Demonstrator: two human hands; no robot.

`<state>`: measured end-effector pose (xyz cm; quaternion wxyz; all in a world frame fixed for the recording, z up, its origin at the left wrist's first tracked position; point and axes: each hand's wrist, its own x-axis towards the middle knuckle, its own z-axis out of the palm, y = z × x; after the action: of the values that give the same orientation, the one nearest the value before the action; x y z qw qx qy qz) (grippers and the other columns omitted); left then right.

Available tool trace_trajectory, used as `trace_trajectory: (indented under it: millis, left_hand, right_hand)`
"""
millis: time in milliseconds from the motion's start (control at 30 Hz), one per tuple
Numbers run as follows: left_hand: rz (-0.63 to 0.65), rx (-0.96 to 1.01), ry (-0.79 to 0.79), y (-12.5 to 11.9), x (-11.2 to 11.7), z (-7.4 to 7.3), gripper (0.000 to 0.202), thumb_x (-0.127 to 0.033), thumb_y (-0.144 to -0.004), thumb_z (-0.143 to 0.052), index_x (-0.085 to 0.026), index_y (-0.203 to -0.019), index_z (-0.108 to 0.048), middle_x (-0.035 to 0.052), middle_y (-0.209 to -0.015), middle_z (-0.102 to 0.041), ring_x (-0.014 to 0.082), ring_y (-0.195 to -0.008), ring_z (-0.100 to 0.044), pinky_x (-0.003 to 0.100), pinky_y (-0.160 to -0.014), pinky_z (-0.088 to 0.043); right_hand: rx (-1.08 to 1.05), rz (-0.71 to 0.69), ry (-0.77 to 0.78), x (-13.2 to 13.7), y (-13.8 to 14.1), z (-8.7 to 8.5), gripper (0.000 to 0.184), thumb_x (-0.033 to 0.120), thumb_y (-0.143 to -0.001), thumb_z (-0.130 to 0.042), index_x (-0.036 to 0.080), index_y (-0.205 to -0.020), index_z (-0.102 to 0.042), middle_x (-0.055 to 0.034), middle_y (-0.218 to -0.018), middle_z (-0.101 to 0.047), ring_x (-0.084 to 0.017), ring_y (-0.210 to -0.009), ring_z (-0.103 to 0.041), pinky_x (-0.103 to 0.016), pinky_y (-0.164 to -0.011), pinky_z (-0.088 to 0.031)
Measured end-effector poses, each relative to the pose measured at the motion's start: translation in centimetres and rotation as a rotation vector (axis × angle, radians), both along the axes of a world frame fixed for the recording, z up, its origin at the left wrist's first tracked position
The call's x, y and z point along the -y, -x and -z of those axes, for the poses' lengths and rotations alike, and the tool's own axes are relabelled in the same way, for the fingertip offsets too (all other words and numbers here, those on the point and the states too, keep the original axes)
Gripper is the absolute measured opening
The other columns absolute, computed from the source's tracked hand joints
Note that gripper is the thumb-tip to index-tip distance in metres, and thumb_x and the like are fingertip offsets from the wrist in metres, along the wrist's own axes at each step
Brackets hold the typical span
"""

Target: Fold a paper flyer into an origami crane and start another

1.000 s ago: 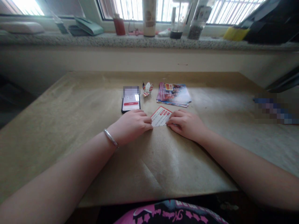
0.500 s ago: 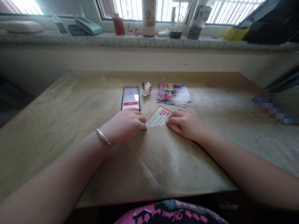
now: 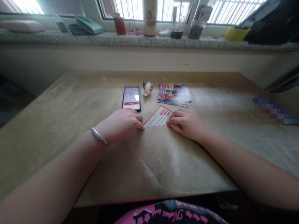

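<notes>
Left hand point(image 3: 122, 124) drawn leftward along folded flyer point(image 3: 157, 118), laid near-right of smartphone point(image 3: 131, 106); long edge stretched crosswise, left tip and right end touched by bunched fingers of left and right hand point(image 3: 187, 126); pinch cannot be told

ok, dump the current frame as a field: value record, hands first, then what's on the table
left hand: fingers at left corner of the folded paper; silver bracelet on wrist
right hand: fingers on the right part of the folded paper
paper: white, red-edged, printed; triangular in outline as far as visible
phone: screen lit, just beyond left hand; contact unclear
small folded piece: right of phone
printed sheets: stacked, beyond paper
table: brownish top
</notes>
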<state>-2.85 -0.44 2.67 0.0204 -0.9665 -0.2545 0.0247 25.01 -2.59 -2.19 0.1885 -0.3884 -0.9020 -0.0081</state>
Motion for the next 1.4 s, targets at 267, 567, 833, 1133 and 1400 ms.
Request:
trace_trajectory:
  millis: [267, 567, 833, 1133, 1400]
  left_hand:
    - [-0.023, -0.015, 0.035, 0.3, -0.1, -0.4, 0.03, -0.009, -0.082, -0.058, -0.031, -0.093, -0.074, -0.0032, -0.089, -0.071, 0.0156, -0.084, -0.061, 0.027, -0.073, -0.043]
    - [-0.052, 0.027, 0.094, 1.2, -0.6, -0.1, 0.032, -0.006, -0.08, -0.054, -0.029, -0.088, -0.075, -0.0034, -0.09, -0.072, 0.0134, -0.079, -0.063, 0.024, -0.07, -0.044]
    - [-0.101, 0.023, 0.164, 1.8, -0.9, -0.4, 0.029, -0.008, -0.079, -0.054, -0.027, -0.085, -0.075, -0.0035, -0.094, -0.072, 0.0138, -0.082, -0.064, 0.024, -0.076, -0.045]
    - [0.027, 0.233, 0.042, -0.5, -0.4, 1.5, 0.031, -0.02, -0.091, -0.045, -0.02, -0.116, -0.065, 0.0056, -0.121, -0.064, 0.0189, -0.107, -0.059, 0.033, -0.095, -0.048]
    - [0.11, 0.262, -0.035, -1.4, -0.4, 3.1, 0.032, -0.02, -0.093, -0.044, -0.021, -0.12, -0.061, 0.0067, -0.121, -0.063, 0.0205, -0.109, -0.057, 0.036, -0.094, -0.049]
  right_hand:
    - [0.001, -0.006, -0.007, 0.0, -0.1, 0.2, 0.018, 0.025, -0.089, -0.054, 0.021, -0.087, -0.072, -0.0047, -0.092, -0.068, -0.017, -0.085, -0.061, -0.028, -0.074, -0.046]
    - [-0.003, -0.013, -0.018, 0.0, 0.0, 0.0, 0.019, 0.025, -0.089, -0.054, 0.021, -0.086, -0.072, -0.0043, -0.092, -0.069, -0.017, -0.084, -0.061, -0.028, -0.073, -0.046]
    - [0.01, -0.001, -0.003, 0.0, -0.1, 0.1, 0.019, 0.026, -0.09, -0.053, 0.021, -0.086, -0.071, -0.0049, -0.092, -0.068, -0.018, -0.085, -0.06, -0.028, -0.073, -0.045]
    - [-0.047, 0.028, -0.035, 0.0, 1.0, 0.4, 0.017, 0.02, -0.089, -0.054, 0.019, -0.096, -0.069, -0.0075, -0.096, -0.068, -0.02, -0.089, -0.059, -0.031, -0.081, -0.047]
    - [0.032, -0.101, -0.079, -0.4, 1.2, 0.5, 0.026, 0.017, -0.092, -0.046, 0.021, -0.099, -0.071, -0.0075, -0.097, -0.068, -0.02, -0.088, -0.056, -0.032, -0.079, -0.045]
